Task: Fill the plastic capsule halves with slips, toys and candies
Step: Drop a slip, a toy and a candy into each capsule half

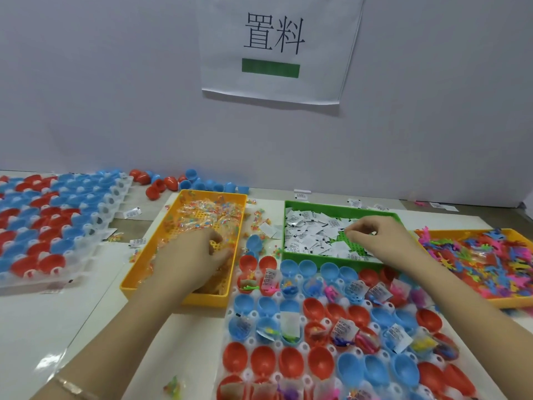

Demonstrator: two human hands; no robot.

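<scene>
- A clear tray (pixel 249 341) lies nearest on the desk (pixel 57 327), packed with red and blue capsule halves (pixel 320 363). Many are empty, while others already hold a slip, a toy or a candy.
- A thin bracelet (pixel 72 388) circles the left wrist.
- The left hand (pixel 199 249) reaches into the yellow tray (pixel 213 193) just left of the clear one, its fingers curled around some of the candy packets (pixel 207 215).
- The right hand (pixel 377 238) hangs over the green tray (pixel 300 255) beyond the capsules, thumb and forefinger pinching at the white slips (pixel 308 232).
- At the right, an orange tray (pixel 467 231) holds a heap of bright toys (pixel 490 255).
- Far left sits a second clear tray (pixel 115 203) of capsule halves.
- Loose halves (pixel 153 192) lie along the wall.
- A paper sign (pixel 277 47) with two characters and a green bar hangs above.
</scene>
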